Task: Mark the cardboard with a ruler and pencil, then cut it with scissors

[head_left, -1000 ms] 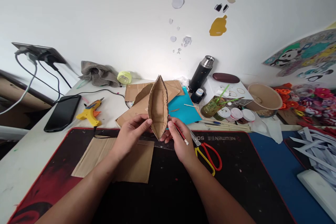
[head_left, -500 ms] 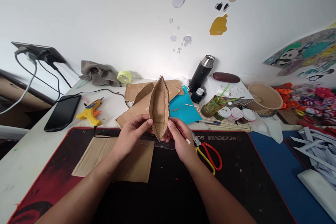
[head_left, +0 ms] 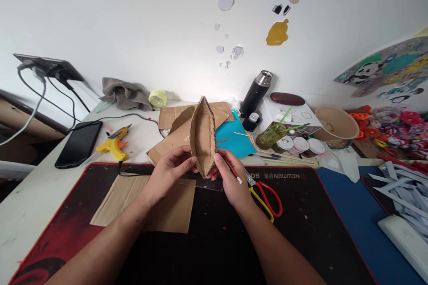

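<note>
Now, starting at the left, we are seeing a black phone (head_left: 78,143) and a yellow glue gun (head_left: 113,144) lying on the white table (head_left: 36,191), with a flat cardboard sheet (head_left: 130,198) resting on the black mat (head_left: 301,231). Our left hand (head_left: 167,173) is pinching the near left wall of the cardboard boat (head_left: 202,136), which we are holding upright above the mat's far edge. Our right hand (head_left: 231,181) is pinching its right wall while also gripping a red pencil (head_left: 231,170). Red-handled scissors (head_left: 265,195) are lying just beside that hand.
</note>
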Motion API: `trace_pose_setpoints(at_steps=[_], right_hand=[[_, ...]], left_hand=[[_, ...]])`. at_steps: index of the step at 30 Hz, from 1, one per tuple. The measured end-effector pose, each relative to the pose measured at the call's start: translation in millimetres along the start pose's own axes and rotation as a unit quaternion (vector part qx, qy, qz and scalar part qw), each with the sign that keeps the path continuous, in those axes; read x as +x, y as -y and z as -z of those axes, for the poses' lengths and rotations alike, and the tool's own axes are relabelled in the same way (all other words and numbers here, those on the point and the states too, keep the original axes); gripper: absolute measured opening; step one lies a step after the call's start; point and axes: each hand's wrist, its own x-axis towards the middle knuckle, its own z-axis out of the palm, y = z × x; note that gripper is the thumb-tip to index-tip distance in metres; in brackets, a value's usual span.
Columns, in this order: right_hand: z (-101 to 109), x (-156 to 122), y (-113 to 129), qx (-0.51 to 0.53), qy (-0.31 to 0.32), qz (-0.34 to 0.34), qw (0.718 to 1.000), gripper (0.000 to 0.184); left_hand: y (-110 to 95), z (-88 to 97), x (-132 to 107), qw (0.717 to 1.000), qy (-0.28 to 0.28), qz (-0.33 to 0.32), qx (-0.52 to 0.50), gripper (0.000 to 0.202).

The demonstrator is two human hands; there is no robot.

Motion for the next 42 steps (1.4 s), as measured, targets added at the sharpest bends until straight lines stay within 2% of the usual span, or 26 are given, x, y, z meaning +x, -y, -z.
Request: trace_pose_setpoints(at_steps=[8, 14, 22, 33, 42], right_hand=[[0.0, -0.4, -0.9, 0.002, 0.0, 0.008, 1.0, 0.046], [0.3, 0.4, -2.0, 0.005, 0.007, 0.006, 1.0, 0.046], [1.1, 0.3, -2.3, -0.001, 0.005, 0.006, 1.0, 0.049], [1.6, 1.8, -4.7, -0.001, 0.002, 0.003, 1.0, 0.05], [1.9, 2.7, -4.2, -0.011, 0.002, 0.003, 1.0, 0.05]], left_hand=[[-5.8, -1.7, -1.3, 0.999, 0.031, 0.006, 0.018, 0.037], [-5.7, -2.0, -0.8, 1.0, 0.028, -0.006, 0.012, 0.033], [-0.9, -1.5, 2.2, 0.999, 0.009, -0.01, -0.046, 0.038], [-0.8, -1.7, 1.3, 0.998, -0.001, -0.032, -0.051, 0.035], [-3.6, -1.7, 0.7, 0.999, -0.003, -0.02, -0.033, 0.037]])
